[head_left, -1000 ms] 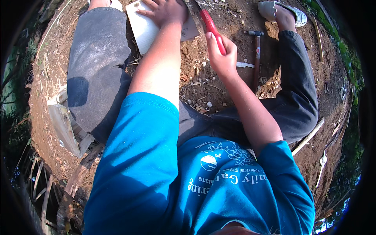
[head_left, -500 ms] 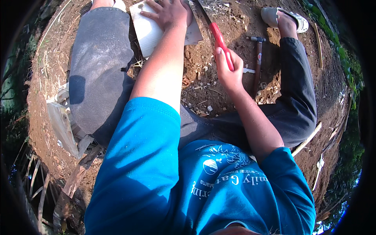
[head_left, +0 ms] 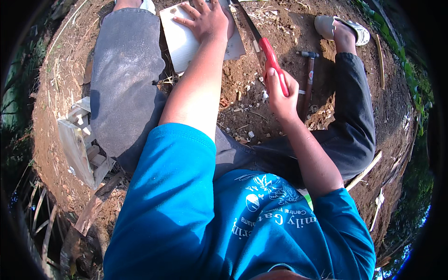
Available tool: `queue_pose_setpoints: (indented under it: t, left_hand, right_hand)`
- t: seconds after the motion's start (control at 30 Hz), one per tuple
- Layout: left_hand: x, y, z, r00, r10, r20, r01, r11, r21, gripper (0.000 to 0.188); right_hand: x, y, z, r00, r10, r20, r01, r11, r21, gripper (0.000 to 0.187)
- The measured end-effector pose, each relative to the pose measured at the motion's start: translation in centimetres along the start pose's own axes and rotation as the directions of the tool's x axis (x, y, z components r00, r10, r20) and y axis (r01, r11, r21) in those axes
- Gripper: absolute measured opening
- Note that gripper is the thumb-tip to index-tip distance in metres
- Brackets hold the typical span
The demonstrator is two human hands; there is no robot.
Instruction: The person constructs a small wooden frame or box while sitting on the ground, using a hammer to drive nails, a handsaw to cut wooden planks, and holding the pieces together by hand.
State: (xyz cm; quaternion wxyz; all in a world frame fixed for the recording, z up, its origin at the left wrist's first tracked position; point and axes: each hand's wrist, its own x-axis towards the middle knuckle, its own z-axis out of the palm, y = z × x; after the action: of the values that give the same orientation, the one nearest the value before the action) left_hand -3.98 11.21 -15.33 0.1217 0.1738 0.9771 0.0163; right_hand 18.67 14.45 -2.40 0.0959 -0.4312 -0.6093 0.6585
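My left hand (head_left: 208, 23) lies flat with fingers spread on a pale, flat board (head_left: 179, 39), at the top of the view between my legs. My right hand (head_left: 283, 98) is wrapped round the red handle of a hand saw (head_left: 270, 55). Its dark, narrow blade slants up and left along the board's right side, and the far end runs out of view at the top edge. Whether the teeth touch the board cannot be made out. A hammer (head_left: 310, 70) with a wooden handle lies on the soil just right of my right hand.
Wood chips lie scattered over the brown soil (head_left: 247, 112) between my legs. By my left knee stands a rough wooden frame (head_left: 74, 144) with small offcuts. My bent right leg (head_left: 352, 112) borders the right side, with thin sticks (head_left: 366, 170) beyond it.
My right hand has drawn the saw back toward me and slightly right. My left hand stays pressed on the board. The whole view has shifted a little.
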Motion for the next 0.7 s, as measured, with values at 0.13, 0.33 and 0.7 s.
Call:
queue_pose_setpoints:
  t: [0.13,0.33,0.7]
  left_hand:
    - [0.1,1.3,-0.1,0.998,0.032,0.050,-0.027,0.994,-0.103,0.057]
    - [-0.6,0.7,-1.8,0.996,-0.002,0.087,0.004,1.000,-0.022,0.058]
    - [0.2,0.6,0.5,0.999,0.038,-0.010,-0.038,0.999,0.001,0.050]
  right_hand:
    - [10.9,1.8,4.0,0.986,-0.164,-0.041,0.158,0.980,-0.124,0.037]
    - [6.0,2.5,2.9,0.999,-0.046,-0.013,0.045,0.997,-0.059,0.036]
    - [7.2,2.4,1.0,0.998,-0.055,-0.034,0.051,0.994,-0.101,0.042]
